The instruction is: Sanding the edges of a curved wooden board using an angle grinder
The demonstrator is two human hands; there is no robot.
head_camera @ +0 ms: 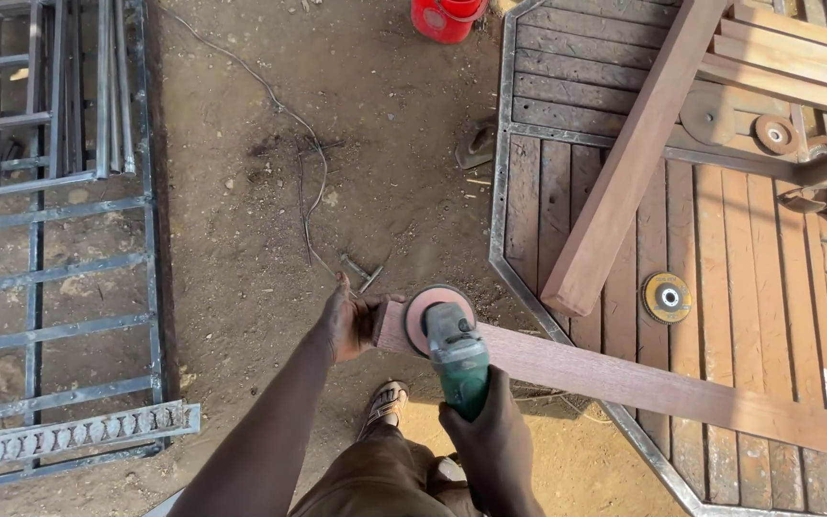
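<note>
My left hand [351, 321] grips the near end of a long reddish wooden plank [643, 383] that runs off to the lower right. My right hand [492, 431] holds a green angle grinder [457, 359] by its body. The grinder's reddish sanding disc [425, 314] rests against the plank's end, right beside my left hand. My brown trousers and one sandalled foot [385, 402] show below the plank.
A wooden slatted panel in a metal frame [624, 172] lies at right with a thick timber beam [624, 163] across it, a loose flap disc [667, 297] and other discs. Grey metal grilles [50, 287] lie at left. A red bucket [444, 17] stands at the top. A cable [308, 172] crosses the dirt.
</note>
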